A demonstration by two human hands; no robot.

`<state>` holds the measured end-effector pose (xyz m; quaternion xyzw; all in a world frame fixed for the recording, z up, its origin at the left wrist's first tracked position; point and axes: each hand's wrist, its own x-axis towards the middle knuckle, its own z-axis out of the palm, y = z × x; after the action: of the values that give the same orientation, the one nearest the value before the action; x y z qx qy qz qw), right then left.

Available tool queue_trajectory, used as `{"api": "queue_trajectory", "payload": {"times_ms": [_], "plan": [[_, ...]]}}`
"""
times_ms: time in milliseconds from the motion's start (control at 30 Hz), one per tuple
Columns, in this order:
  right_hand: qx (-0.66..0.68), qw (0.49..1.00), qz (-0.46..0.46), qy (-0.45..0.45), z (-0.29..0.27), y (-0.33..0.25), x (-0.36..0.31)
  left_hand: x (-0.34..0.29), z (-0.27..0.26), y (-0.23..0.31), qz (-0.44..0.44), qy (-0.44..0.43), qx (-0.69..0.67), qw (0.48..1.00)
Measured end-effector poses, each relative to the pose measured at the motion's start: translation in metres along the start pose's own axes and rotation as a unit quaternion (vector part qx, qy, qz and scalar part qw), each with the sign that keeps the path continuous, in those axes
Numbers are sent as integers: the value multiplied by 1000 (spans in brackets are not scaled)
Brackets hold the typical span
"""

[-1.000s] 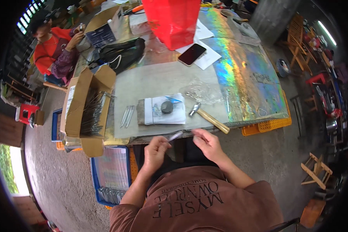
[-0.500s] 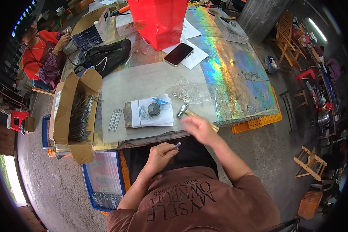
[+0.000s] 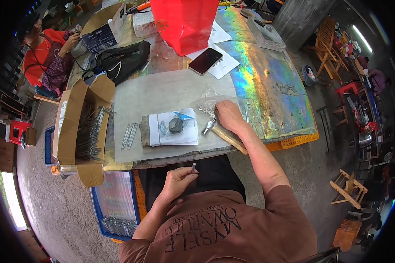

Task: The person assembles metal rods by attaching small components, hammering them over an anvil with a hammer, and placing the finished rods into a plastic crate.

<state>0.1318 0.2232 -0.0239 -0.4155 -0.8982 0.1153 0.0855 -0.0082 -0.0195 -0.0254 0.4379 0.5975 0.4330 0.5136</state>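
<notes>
My left hand [image 3: 178, 181] is closed in front of the table edge. A short metal piece [image 3: 194, 167] stands up between its thumb and fingers. On the table, my right hand [image 3: 230, 116] reaches to a clear plastic bag [image 3: 205, 101] of small shiny bits, its fingers curled down; what they grip is hidden. Just below that hand lies a hammer [image 3: 229, 139] with a wooden handle. Left of the hammer, a round black block [image 3: 176, 125] sits on a banded stack of white paper [image 3: 188, 138]. Several thin metal rods [image 3: 129, 136] lie left of the stack.
An open cardboard box [image 3: 68, 136] of metal rods stands at the left. Farther back are a phone [image 3: 205, 60], a red bag [image 3: 184, 26] and a black bag [image 3: 127, 61]. A blue tray [image 3: 100, 217] sits below the table edge. Another person [image 3: 48, 61] sits at far left.
My right hand has moved away from me, from above the hammer handle to the plastic bag. My left hand has tipped the metal piece more upright.
</notes>
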Motion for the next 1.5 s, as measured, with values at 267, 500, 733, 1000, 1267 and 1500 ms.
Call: {"api": "queue_trajectory", "payload": {"times_ms": [267, 500, 733, 1000, 1267, 1500], "plan": [[-4, 1000, -9, -4, -4, 7, -5, 1, 1, 1, -39, -5, -49, 998], [205, 975, 24, 85, -15, -2, -26, 3, 2, 1, -34, 35, -160, 986], [515, 855, 64, 18, -17, -37, -74, 17, 4, 8, -1, 61, -278, 959], [656, 754, 24, -22, -7, -71, -111, 32, 13, 24, 13, 93, -399, 912], [674, 737, 20, -46, -7, -85, -118, 30, 15, 27, 26, 107, -432, 895], [679, 732, 24, -52, -5, -87, -120, 28, 17, 26, 17, 110, -423, 899]]}}
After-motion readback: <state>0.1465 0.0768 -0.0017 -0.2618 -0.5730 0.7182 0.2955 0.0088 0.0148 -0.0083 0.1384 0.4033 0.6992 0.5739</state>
